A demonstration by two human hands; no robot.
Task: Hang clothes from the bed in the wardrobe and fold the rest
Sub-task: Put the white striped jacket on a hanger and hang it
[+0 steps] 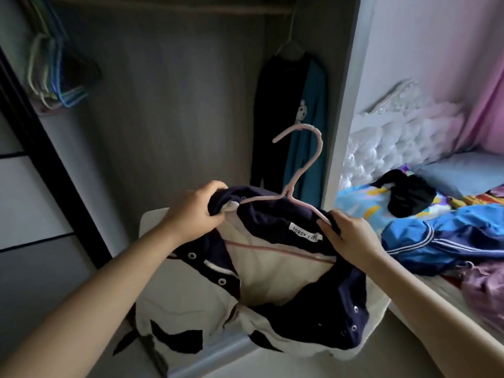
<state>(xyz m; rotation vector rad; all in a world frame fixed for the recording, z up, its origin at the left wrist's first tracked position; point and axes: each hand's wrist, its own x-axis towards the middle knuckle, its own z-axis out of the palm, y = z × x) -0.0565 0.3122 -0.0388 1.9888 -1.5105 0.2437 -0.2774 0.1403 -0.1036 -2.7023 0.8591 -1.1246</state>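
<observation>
A dark navy jacket with cream lining and snap buttons hangs in front of me on a pink hanger, whose hook points up and to the left. My left hand grips the jacket's left shoulder over the hanger's end. My right hand grips the right shoulder and the hanger arm near the collar label. Behind them stands the open wardrobe. On the bed at the right lie a blue striped garment, a black one and a purple one.
A black and teal garment hangs on a white hanger at the wardrobe's right end. Several empty coloured hangers hang at its left end. The wardrobe's side panel separates it from the bed. A white tufted headboard and a grey pillow are behind.
</observation>
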